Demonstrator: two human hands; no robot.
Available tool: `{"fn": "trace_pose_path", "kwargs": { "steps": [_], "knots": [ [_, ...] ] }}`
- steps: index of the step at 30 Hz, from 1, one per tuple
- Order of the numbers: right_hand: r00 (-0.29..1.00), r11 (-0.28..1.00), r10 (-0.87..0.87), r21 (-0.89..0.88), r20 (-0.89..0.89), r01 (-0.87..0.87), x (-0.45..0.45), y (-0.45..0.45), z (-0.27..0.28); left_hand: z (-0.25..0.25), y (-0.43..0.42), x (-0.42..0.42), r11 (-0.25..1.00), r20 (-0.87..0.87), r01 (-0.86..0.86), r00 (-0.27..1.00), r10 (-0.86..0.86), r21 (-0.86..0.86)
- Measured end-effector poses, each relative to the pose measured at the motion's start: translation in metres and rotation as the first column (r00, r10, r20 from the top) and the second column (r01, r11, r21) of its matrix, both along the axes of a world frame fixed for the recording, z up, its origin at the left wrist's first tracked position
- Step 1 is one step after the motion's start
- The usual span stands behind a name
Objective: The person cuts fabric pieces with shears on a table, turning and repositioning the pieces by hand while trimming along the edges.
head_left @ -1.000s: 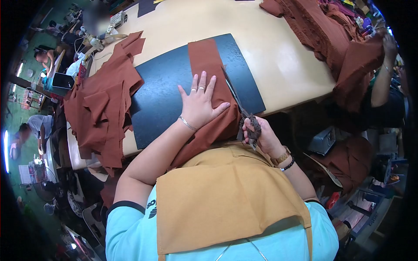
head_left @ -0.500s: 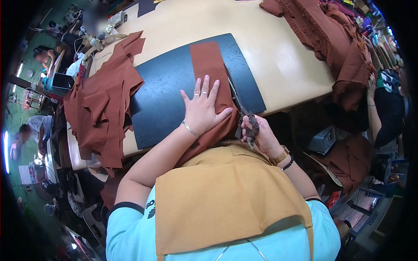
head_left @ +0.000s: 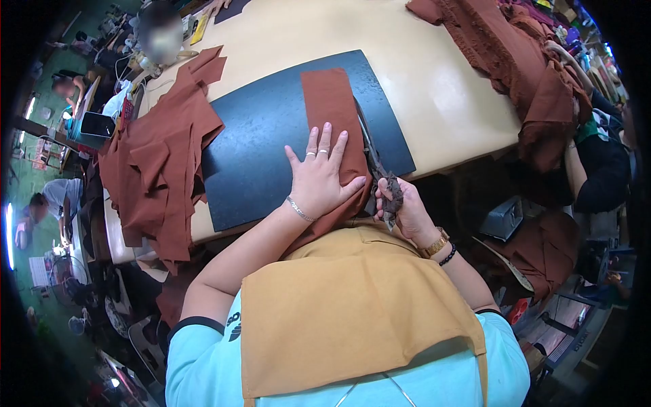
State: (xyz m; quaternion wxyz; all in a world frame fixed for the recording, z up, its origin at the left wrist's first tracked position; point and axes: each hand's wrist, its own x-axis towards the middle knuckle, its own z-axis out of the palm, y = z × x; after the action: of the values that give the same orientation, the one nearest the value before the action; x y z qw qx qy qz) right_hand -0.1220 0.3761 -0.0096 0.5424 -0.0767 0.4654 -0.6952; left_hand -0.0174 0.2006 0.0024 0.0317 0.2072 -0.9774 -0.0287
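A folded reddish-brown cloth strip [head_left: 327, 95] lies on a black mat [head_left: 261, 129], its near end hanging over the table edge toward my apron. My left hand [head_left: 324, 175] presses flat on this strip, fingers spread. Along the strip's right edge, my right hand [head_left: 410, 216] grips large scissors [head_left: 376, 161] whose handles are wrapped in dark, worn material. The long blades point away from me beside the cloth edge. How far they are apart is hard to make out.
Brown cloth pieces [head_left: 159, 156] are piled left of the mat on the cream table [head_left: 447, 88]. More brown cloth [head_left: 488, 47] drapes over the far right corner, near a co-worker's arm [head_left: 576, 169]. Another person leans in at the top left. A metal box [head_left: 503, 218] stands below the table.
My left hand and the strip have shifted slightly right and toward me. The scissors stay close to the same place. A person's head and hand have come in at the top left.
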Motion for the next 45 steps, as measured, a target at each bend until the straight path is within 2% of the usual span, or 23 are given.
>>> {"fn": "trace_pose_path", "kwargs": {
  "steps": [8,13,19,23,24,27,32,33,34,35,37,40,45],
  "knots": [
    [0.999,1.0,-0.021,-0.02,-0.046,0.02,0.004,-0.001,-0.005,-0.001,0.003,0.002,1.0,-0.01,0.003,1.0,-0.003,0.01],
    [0.989,0.99,-0.141,-0.001,0.053,0.141,0.003,0.0,0.0,0.003,-0.003,0.004,0.997,-0.044,0.035,0.999,-0.032,0.07],
    [0.99,0.99,-0.14,0.018,0.029,0.14,-0.004,0.008,0.007,0.015,-0.055,-0.002,0.99,0.015,0.141,0.99,-0.142,0.031],
    [0.995,0.995,-0.101,0.018,-0.008,0.101,-0.005,0.007,0.008,0.046,-0.074,-0.056,0.962,0.163,-0.139,0.981,0.102,0.234],
    [0.996,0.996,-0.091,0.012,-0.005,0.091,-0.005,0.006,0.009,0.042,-0.074,-0.073,0.952,0.134,-0.215,0.973,0.19,0.218],
    [0.997,0.997,-0.078,-0.007,-0.005,0.078,-0.006,0.009,0.008,-0.013,-0.072,-0.108,0.96,-0.079,-0.268,0.958,0.275,0.084],
    [0.998,0.999,-0.005,-0.051,0.063,0.008,-0.018,0.041,-0.005,-0.015,-0.076,-0.094,0.993,-0.102,-0.023,0.994,0.035,0.12],
    [0.997,0.997,0.016,-0.072,0.082,-0.01,-0.023,0.049,-0.006,-0.011,-0.078,-0.084,0.991,-0.075,0.044,0.997,-0.034,0.127],
    [0.994,0.993,0.101,-0.073,0.045,-0.098,-0.029,0.058,-0.005,-0.005,-0.08,-0.074,0.984,-0.05,0.111,0.993,-0.105,0.137],
    [0.984,0.99,0.125,-0.077,0.123,-0.116,-0.033,0.066,-0.001,-0.001,-0.082,-0.064,0.973,-0.027,0.178,0.984,-0.176,0.149],
    [0.973,0.978,0.189,-0.115,0.133,-0.174,-0.04,0.077,-0.005,0.004,-0.084,-0.046,0.943,0.01,0.283,0.957,-0.289,0.174],
    [0.967,0.965,0.251,-0.083,0.033,-0.248,-0.047,0.084,-0.01,0.017,-0.079,-0.024,0.893,0.071,0.381,0.91,-0.408,0.239],
    [0.966,0.971,0.234,0.069,-0.112,-0.227,-0.049,0.081,0.007,0.022,-0.072,-0.006,0.873,0.12,0.419,0.881,-0.457,0.251]
  ]
}}
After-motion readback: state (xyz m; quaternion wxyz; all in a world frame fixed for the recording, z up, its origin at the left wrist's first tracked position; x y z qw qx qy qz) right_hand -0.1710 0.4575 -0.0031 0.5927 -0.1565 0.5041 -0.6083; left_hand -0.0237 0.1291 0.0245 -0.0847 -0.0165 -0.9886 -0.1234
